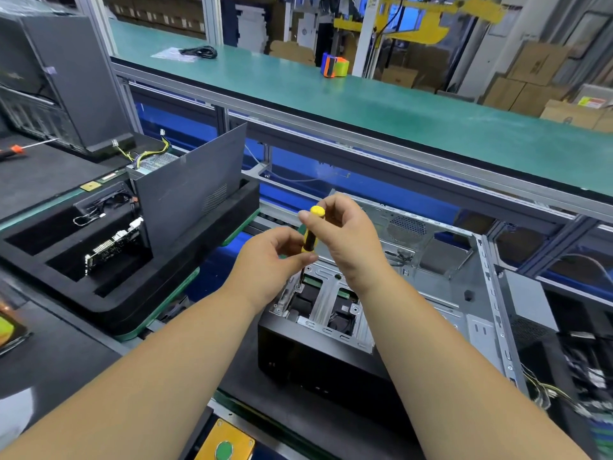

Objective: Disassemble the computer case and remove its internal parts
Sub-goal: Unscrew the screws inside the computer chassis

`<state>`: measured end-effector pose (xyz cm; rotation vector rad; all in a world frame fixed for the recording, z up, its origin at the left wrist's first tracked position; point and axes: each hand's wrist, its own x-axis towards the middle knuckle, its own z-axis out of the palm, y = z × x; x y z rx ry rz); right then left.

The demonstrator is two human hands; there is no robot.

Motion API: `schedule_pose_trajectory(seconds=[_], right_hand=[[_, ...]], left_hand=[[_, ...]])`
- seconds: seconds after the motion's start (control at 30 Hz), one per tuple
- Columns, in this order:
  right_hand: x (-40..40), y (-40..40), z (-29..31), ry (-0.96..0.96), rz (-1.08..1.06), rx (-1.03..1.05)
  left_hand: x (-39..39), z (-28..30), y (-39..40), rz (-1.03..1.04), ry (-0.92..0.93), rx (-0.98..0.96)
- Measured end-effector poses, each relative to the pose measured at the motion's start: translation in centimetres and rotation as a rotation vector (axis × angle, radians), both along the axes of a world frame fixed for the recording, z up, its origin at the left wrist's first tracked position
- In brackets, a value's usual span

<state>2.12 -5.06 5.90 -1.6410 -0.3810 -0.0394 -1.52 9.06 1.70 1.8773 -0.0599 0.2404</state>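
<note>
Now: both hands on screwdriver over open computer case on desk.
Left hand pinches shaft end, right hand pinches yellow handle top; black foam tray holds side panel, circuit board.

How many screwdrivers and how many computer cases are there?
Screwdrivers: 2, the yellow-and-black screwdriver held in both hands, and the orange-handled screwdriver lying far left.
Computer cases: 2, the open metal computer case and the closed dark grey computer case.
Total: 4
</note>
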Motion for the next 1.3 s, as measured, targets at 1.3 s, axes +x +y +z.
schedule_pose_trajectory(seconds=[1.3], right_hand=[[-0.9,-1.1,0.8,0.051,0.095,-0.036]], left_hand=[[0.6,0.1,-0.8,-0.062,0.037,-0.008]])
